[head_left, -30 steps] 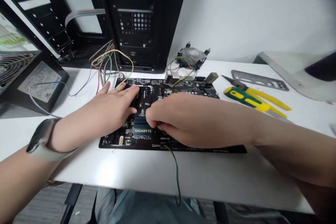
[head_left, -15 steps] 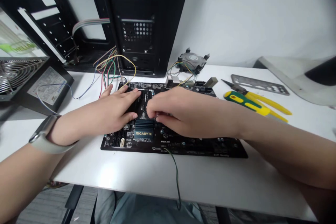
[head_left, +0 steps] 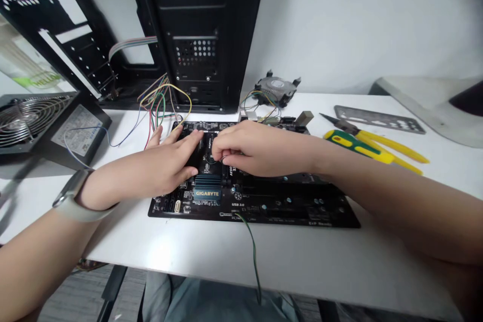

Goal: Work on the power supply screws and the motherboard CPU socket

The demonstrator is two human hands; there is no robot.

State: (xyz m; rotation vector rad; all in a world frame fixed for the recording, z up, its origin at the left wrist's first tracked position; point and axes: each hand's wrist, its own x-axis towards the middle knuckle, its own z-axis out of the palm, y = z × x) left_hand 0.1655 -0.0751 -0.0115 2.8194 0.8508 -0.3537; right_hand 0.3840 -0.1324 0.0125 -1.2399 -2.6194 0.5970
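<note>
Both hands (head_left: 168, 163) (head_left: 256, 148) inside motherboard's (head_left: 264, 196) front edge

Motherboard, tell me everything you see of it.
The motherboard is a dark board lying flat on the white desk, before the black case. Near its left end sits a blue, metal-looking finned heatsink lettered GIGABYTE; white print reads USB 3.0. A green wire runs off its near edge. The left hand rests spread on its left part; the bunched right hand hides part of its middle.

A pale, plain wall (head_left: 339, 25) rises at one o'clock; the glossy white surface (head_left: 196, 251) catches glare toward seven, above grey streaked floor (head_left: 130, 287).
</note>
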